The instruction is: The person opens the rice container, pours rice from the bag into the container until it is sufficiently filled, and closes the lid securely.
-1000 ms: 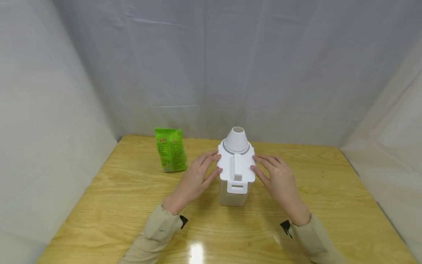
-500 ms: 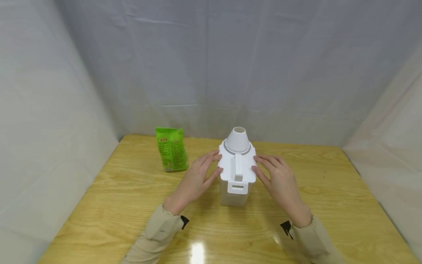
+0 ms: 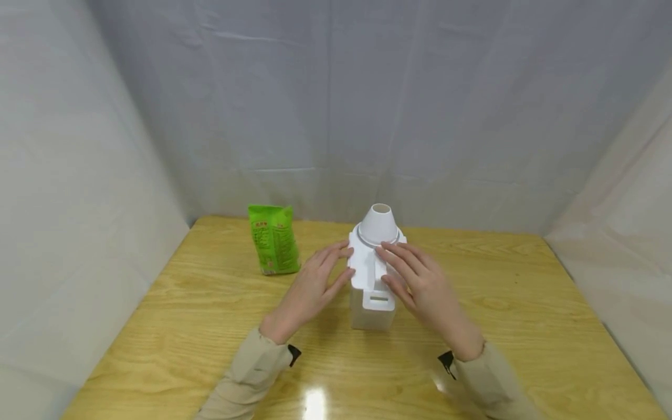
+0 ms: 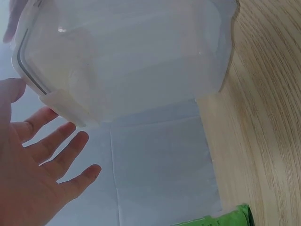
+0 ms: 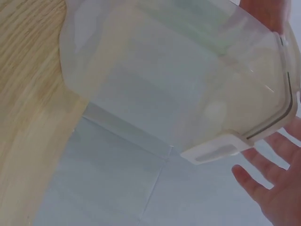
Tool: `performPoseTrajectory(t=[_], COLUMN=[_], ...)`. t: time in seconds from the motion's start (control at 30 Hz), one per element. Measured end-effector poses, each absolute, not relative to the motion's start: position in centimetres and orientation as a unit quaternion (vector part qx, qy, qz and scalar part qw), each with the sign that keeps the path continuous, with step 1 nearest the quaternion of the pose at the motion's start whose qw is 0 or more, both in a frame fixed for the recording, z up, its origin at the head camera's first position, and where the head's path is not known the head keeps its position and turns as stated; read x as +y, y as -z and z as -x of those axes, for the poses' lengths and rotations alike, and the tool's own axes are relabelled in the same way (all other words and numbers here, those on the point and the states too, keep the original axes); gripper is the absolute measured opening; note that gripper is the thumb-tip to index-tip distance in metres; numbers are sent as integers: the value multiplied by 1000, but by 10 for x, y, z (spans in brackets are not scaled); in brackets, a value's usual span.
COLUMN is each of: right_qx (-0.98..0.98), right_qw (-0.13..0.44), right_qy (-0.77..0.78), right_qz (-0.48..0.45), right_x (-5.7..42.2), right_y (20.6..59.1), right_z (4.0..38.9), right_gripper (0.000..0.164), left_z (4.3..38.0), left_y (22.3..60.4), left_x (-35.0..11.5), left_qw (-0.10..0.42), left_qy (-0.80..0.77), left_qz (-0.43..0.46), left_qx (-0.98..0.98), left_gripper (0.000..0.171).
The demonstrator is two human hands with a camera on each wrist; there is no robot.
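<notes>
A translucent plastic storage container point(image 3: 371, 318) stands upright on the table, topped by a white lid point(image 3: 361, 274). The lid bears a cone-shaped cap point(image 3: 379, 226), a raised handle and side clips; one clip point(image 5: 216, 149) shows in the right wrist view, pressed against the container wall. My left hand point(image 3: 314, 281) rests its thumb and fingertips along the lid's left edge, fingers mostly straight. Over the lid's right part hovers my right hand point(image 3: 427, 287), fingers relaxed beside the raised handle; whether they touch it I cannot tell. The lid's right edge is partly hidden behind this hand.
A green printed bag point(image 3: 274, 240) stands left of the container, near the table's back edge. Light sheets point(image 3: 336, 105) hang behind and at both sides of the wooden table point(image 3: 184, 326).
My right hand has moved left from the lid's right edge to above the lid, by its handle. The left hand, container and green bag look unmoved.
</notes>
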State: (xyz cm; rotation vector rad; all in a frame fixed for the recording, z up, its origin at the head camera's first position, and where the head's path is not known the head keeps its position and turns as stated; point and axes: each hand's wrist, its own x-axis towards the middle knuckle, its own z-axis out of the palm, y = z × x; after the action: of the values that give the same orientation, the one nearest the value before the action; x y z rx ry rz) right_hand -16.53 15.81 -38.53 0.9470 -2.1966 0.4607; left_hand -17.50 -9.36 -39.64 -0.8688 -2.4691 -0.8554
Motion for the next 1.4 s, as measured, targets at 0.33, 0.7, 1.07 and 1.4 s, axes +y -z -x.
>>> performPoseTrajectory(t=[0.33, 0.7, 1.07, 1.4], right_qx=[-844, -838, -844, -846], right_qw=[350, 364, 351, 345], right_qy=[-184, -185, -195, -199], right_qz=[-363, -361, -355, -355], right_x=[153, 151, 152, 152], right_y=[394, 399, 400, 400], right_z=[164, 165, 164, 163], right_gripper=[51, 50, 50, 50], left_z=[175, 183, 195, 203], left_y=[394, 387, 381, 378], left_x=[-94, -95, -95, -98], left_qw=[190, 188, 37, -118], left_qy=[311, 320, 517, 673], left_qz=[311, 283, 205, 126], left_qx=[-878, -884, -830, -719], left_gripper=[38, 37, 34, 41])
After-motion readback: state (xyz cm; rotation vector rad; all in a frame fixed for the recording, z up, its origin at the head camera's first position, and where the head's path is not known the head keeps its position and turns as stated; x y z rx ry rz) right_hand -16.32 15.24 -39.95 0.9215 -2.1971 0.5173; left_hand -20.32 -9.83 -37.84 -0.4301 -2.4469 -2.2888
